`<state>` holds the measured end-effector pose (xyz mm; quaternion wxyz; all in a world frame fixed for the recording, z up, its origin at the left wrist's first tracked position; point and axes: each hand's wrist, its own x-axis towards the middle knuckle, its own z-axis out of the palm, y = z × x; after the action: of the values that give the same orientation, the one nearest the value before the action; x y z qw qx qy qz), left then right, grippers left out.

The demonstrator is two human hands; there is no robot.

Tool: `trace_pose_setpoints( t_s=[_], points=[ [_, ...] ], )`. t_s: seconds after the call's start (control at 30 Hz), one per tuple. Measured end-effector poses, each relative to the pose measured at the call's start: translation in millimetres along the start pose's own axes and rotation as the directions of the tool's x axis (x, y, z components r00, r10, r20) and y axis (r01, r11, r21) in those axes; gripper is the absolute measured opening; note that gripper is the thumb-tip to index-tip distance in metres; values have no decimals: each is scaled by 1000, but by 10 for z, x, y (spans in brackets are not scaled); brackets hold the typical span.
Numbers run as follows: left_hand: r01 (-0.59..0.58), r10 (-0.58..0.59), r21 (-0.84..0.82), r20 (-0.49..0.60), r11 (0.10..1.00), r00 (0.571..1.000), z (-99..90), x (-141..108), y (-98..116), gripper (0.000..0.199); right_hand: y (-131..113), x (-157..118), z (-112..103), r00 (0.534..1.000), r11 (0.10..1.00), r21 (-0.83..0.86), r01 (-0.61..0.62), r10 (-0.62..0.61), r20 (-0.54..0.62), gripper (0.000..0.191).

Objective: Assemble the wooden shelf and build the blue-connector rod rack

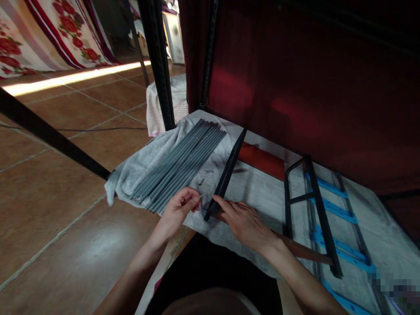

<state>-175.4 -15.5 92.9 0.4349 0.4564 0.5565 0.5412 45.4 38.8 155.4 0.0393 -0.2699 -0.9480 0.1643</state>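
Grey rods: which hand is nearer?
Left. The left hand is by the near ends of the grey rods, contact unclear; the right hand is farther off, at the near end of the black bar.

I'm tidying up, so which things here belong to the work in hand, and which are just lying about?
Likely in the work:
thin piece, pinched in left hand
black frame, by right hand
grey rods, beside left hand

Apparently just about:
cable
striped cloth
floral cloth

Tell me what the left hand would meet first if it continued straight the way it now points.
The left hand would probably meet the dark bar first, though depth is unclear and it might pass above.
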Motion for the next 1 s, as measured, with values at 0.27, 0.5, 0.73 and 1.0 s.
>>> trace_pose_setpoints(
  t_s=[0.27,0.5,0.73,1.0],
  points=[
    [-141,126,259,74,955,989,13,-138,104,15,-9,8,1,998,999,-5,-40,40,38,53],
    [-282,239,396,155,874,959,19,-112,156,22,-26,-17,-12,999,999,4,-35,35,16,61],
    [-325,257,422,210,847,943,-16,-82,128,25,-8,-20,11,999,1000,-20,-22,23,27,65],
    [-292,252,303,163,907,954,-40,-54,141,16,-49,-26,-4,989,989,24,-148,149,-13,63]
  ],
)
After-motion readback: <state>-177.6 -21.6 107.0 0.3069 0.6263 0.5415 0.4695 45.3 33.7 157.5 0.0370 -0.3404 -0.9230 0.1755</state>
